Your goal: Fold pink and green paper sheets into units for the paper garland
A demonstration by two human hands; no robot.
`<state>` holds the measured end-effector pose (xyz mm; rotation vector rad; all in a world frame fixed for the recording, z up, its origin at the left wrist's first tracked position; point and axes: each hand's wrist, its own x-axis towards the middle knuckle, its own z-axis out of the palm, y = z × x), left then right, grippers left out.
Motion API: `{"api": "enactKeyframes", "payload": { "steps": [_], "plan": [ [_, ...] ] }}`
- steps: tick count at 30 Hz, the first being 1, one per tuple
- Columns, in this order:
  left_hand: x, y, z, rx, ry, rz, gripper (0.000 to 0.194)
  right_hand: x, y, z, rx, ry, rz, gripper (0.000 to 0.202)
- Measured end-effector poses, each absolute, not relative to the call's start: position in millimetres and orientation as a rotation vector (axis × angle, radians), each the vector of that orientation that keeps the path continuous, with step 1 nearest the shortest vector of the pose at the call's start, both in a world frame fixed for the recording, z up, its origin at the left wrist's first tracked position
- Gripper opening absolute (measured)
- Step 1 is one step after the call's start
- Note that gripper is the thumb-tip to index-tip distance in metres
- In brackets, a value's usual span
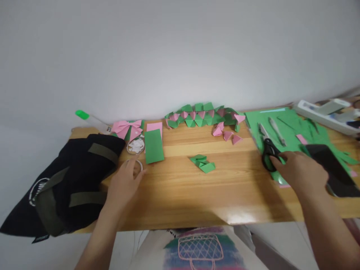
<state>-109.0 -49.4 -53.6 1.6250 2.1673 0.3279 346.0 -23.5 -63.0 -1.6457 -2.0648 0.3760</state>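
Nearest, a painted cloth (201,249) covers the person's lap below the front edge of the wooden counter (180,213). The left hand (123,183) reaches in beside a black bag (81,165); the thumb and forefinger of its grip are spread at a round white-rimmed ring (140,167), and whether they are closed on it I cannot tell. The right hand (300,172) is bent at the black handles of the scissors (270,150), which lie on a green paper sheet (292,129), blades pointing away; its fingertips are at the near side of the handles, but a firm hold cannot be made out. A black smartphone (332,168) lies just beside that hand.

Between the hands, well apart from both, sits a folded green paper piece (206,166). Beyond the ring are a round dish (135,145) of white bits and a green paper rectangle (154,146) partly over pink paper (154,126). Farther back come small pink folded pieces (227,135), a green-and-pink paper chain (199,114), a pink paper bow (127,128) and a green-capped tube (92,120) by the wall (180,52).
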Motion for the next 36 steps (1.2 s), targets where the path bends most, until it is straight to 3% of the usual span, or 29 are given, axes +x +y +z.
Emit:
{"api": "enactKeyframes", "payload": {
  "steps": [6, 12, 14, 18, 20, 25, 31, 36],
  "plan": [
    [-84, -43, -45, 1.439, 1.871, 0.845, 0.028, 279, -32, -46, -1.805, -1.997, 0.207, 0.018],
    [-37, -42, -34, 1.27, 1.559, 0.979, 0.016, 194, -36, -24, -1.289, -2.006, 0.715, 0.012],
    [-28, -42, -32, 1.265, 1.491, 0.986, 0.018, 179, -36, -21, -1.21, -2.0, 0.79, 0.011],
    [-19, -44, -30, 1.292, 1.363, 0.981, 0.051, 169, -36, -23, -1.176, -2.004, 0.83, 0.013],
    [-16, -45, -30, 1.331, 1.33, 0.971, 0.056, 169, -35, -25, -1.176, -2.01, 0.834, 0.014],
    [-9, -47, -32, 1.414, 1.276, 0.9, 0.04, 172, -33, -28, -1.129, -2.006, 0.829, 0.004],
    [-9, -42, -35, 1.218, 1.174, 0.872, 0.035, 191, -32, -36, -0.984, -1.82, 0.934, 0.007],
    [-9, -30, -57, 1.308, 1.381, 0.893, 0.021, 217, -25, -66, -1.355, -1.624, 0.795, 0.016]
  ]
}}
